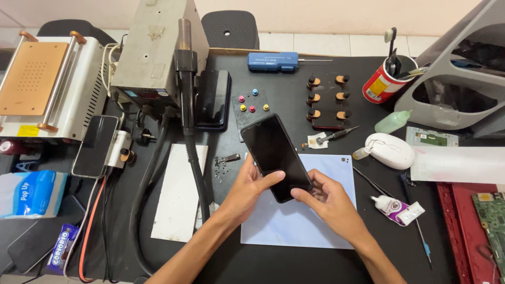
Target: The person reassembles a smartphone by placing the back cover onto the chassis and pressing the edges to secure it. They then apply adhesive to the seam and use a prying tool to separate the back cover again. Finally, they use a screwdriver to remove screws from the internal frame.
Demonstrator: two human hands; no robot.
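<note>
Both hands grip the black phone (275, 155) at its near end: left hand (251, 185) fingers (271, 179) wrap its left edge, right hand (327, 199) fingers (301, 194) pinch the bottom corner. Its long axis slants up-left, away from them, above the pale mat (300, 221) on the bench (294, 263).

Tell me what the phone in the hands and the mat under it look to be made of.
Phone: glossy black glass front, judging by its sheen. Mat: pale matte sheet, possibly silicone or plastic; it lies flat without glare.
</note>
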